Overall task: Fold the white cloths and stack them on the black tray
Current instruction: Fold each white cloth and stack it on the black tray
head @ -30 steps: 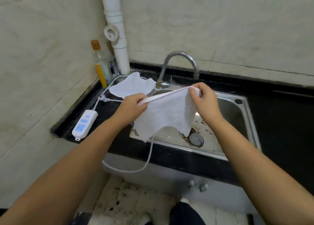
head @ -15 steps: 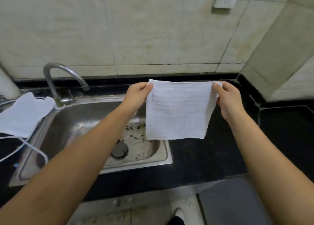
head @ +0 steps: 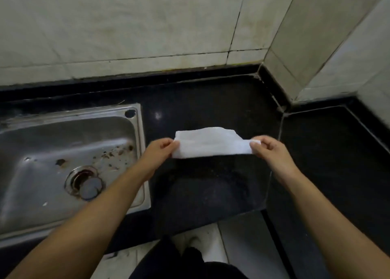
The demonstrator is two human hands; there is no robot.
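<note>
Both forearms are bare right up to where they leave the bottom of the view, with no sleeve, watch, bracelet or glove on either. The left hand (head: 161,150) and the right hand (head: 266,149) carry no rings that can be made out, and the nails look short and plain. Low down between the arms there is dark, near-black clothing (head: 168,259), soft-edged and blurred, too unclear to say what garment it is
</note>
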